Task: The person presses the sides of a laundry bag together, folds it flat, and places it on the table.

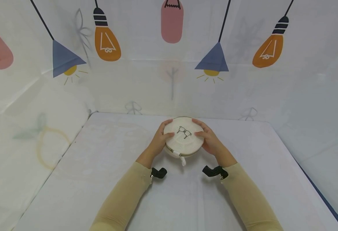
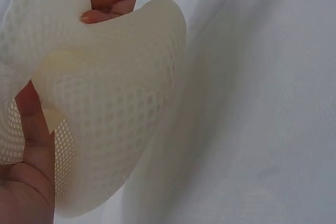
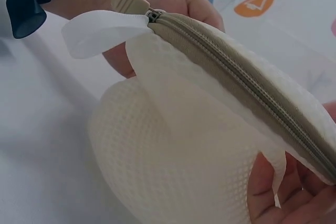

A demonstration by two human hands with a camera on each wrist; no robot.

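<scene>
A round cream mesh laundry bag (image 1: 183, 146) with a thin dark line drawing on top is held between both hands near the table's far edge. The left hand (image 1: 157, 141) grips its left side, thumb on the top face. On the opposite side the right hand (image 1: 213, 141) grips it in the same manner. In the right wrist view a beige zipper (image 3: 247, 80) runs along the rim and looks closed in the part that shows. Its pull (image 3: 130, 2) lies beside a white ribbon loop (image 3: 100, 34). The soft mesh underside (image 2: 115, 103) sags and folds in the left wrist view.
A white-covered table (image 1: 99, 186) spreads beneath the arms. Behind it hangs a pale sheet (image 1: 146, 86) printed with lamps and bulbs. Black straps (image 1: 158, 173) sit at both wrists, by the beige sleeves (image 1: 122, 195).
</scene>
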